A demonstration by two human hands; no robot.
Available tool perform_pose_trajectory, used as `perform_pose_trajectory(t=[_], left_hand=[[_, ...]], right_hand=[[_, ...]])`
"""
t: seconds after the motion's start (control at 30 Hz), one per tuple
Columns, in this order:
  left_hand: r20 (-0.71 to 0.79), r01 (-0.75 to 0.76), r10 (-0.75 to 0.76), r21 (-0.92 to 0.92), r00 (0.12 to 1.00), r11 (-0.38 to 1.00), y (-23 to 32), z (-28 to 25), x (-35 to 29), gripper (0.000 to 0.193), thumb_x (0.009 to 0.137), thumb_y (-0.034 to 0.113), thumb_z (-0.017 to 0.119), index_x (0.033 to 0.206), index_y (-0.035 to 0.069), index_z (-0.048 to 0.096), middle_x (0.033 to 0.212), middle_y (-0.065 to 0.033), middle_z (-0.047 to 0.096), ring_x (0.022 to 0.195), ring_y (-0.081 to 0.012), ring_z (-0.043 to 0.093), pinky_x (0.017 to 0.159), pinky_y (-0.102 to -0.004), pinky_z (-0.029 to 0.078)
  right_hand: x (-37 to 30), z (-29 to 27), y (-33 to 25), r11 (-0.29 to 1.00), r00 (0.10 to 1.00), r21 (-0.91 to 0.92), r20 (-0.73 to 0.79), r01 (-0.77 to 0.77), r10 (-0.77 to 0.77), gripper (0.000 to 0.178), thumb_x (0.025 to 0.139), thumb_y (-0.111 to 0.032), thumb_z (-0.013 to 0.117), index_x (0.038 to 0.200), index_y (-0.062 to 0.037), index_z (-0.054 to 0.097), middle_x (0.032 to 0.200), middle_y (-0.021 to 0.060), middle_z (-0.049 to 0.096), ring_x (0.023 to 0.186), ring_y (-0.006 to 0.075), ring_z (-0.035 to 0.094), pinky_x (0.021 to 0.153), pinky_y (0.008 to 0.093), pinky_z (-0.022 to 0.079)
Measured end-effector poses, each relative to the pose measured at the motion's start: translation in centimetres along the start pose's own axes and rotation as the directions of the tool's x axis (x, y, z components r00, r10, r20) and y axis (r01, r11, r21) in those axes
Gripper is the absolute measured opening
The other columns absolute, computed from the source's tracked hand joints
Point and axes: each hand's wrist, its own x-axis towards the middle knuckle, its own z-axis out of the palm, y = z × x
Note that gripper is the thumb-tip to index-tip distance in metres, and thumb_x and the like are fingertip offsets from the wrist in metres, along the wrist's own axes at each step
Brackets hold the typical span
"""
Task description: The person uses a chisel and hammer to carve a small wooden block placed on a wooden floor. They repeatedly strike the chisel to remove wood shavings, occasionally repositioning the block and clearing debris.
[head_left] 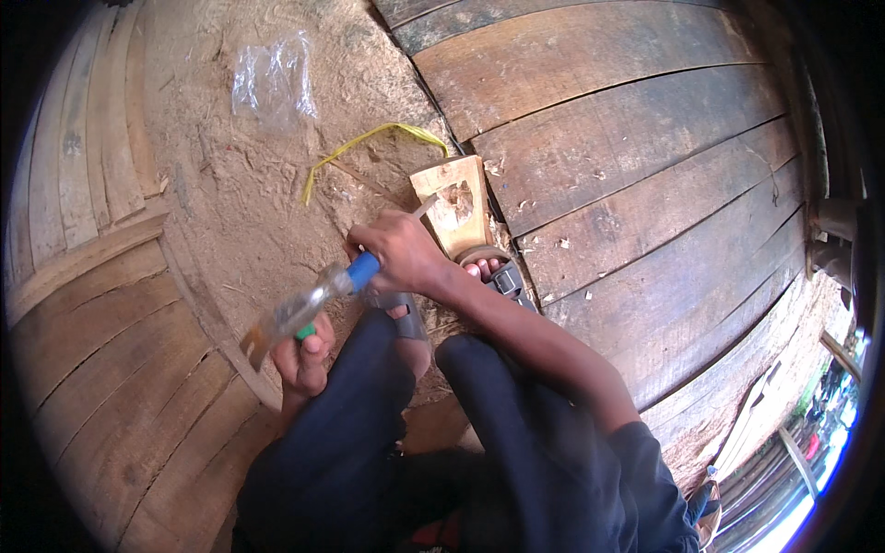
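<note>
While the person sits low over the floor, the head view shows the right hand (pixel 395 251) clenched around a chisel (pixel 387 251) with a blue handle; its long axis runs from lower left to upper right, the blue grip end sticking out of the fist toward the lower left and the thin metal blade pointing up and right into a wooden block (pixel 454 205). That block is a pale, roughly rectangular piece of raw timber, standing on the sandy ground with a ragged hollow cut into its face, and the blade tip meets the block at the hollow's left edge. Just below the block, the toes of a foot in a dark sandal (pixel 498 274) press against its lower end. To the lower left of the block, the left hand (pixel 304 358) is closed around a green-handled hammer (pixel 288 318), motion-blurred, whose long axis slants from the fist up and right toward the chisel's blue end; its rusty brown head lies at the lower left. Whether it touches the chisel cannot be told through the blur. Dark trousers cover both knees below the block. Up and left of the block a yellow strap (pixel 369 140) curls across the sawdust-strewn earth, and farther up left lies a crumpled clear plastic bag (pixel 273 81). Right of the block run broad, weathered wooden planks (pixel 636 138), grey-brown and flecked with pale chips.
</note>
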Motion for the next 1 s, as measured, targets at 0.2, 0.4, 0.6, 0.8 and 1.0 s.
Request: perform_pose_trajectory(t=[0.2,0.4,0.6,0.8,1.0], left_hand=[[-0.069,-0.169,0.205,0.348,0.976,0.922,-2.2,-1.4,-2.3,0.030,0.100,0.028,0.051,0.085,0.002,0.055,0.073,-0.0065,0.052,0.066,-0.0150,0.051,0.059,-0.0346,0.042],[-0.170,-0.184,0.189,0.047,0.967,0.982,-0.8,-1.3,-1.1,0.034,0.100,0.029,0.051,0.083,0.000,0.053,0.062,-0.0075,0.046,0.056,-0.0177,0.048,0.050,-0.0361,0.033],[-0.228,0.129,-0.082,0.198,0.970,0.972,-1.2,-0.7,-1.5,0.036,0.103,0.032,0.046,0.080,0.003,0.044,0.059,-0.0014,0.039,0.048,-0.0087,0.034,0.044,-0.0256,0.027],[-0.208,0.267,-0.228,0.184,0.951,0.946,-2.0,-0.9,-2.1,0.040,0.103,0.039,0.045,0.084,0.004,0.044,0.058,-0.0010,0.037,0.046,-0.0075,0.033,0.042,-0.0240,0.025],[-0.393,-0.019,-0.017,-0.088,0.919,0.996,-2.8,-0.2,-3.0,0.038,0.103,0.037,0.044,0.083,0.005,0.043,0.058,-0.0007,0.037,0.047,-0.0092,0.035,0.043,-0.0236,0.026]], right_hand=[[0.5,0.3,0.2,0.997,0.993,-0.022,-0.097,-0.068,0.066,0.016,0.065,-0.015,0.069,0.079,-0.0111,0.061,0.064,0.0101,0.057,0.066,0.0324,0.060,0.065,0.0431,0.047],[0.6,0.4,0.5,0.996,0.996,-0.064,-0.062,-0.070,0.066,0.017,0.066,-0.013,0.068,0.082,-0.0114,0.061,0.066,0.0104,0.059,0.068,0.0320,0.061,0.070,0.0419,0.048],[1.0,1.2,0.0,0.996,0.999,-0.076,-0.029,-0.042,0.040,0.019,0.065,-0.012,0.069,0.083,-0.0127,0.061,0.066,0.0091,0.059,0.069,0.0314,0.062,0.070,0.0417,0.048],[1.4,1.7,0.8,0.988,0.995,-0.117,-0.026,-0.099,0.097,0.018,0.068,-0.014,0.071,0.083,-0.0142,0.061,0.064,0.0084,0.060,0.066,0.0326,0.062,0.067,0.0429,0.049],[1.5,2.0,0.8,0.975,0.993,-0.187,-0.040,-0.121,0.115,0.016,0.071,-0.014,0.070,0.083,-0.0130,0.061,0.064,0.0088,0.060,0.064,0.0322,0.062,0.065,0.0435,0.049]])
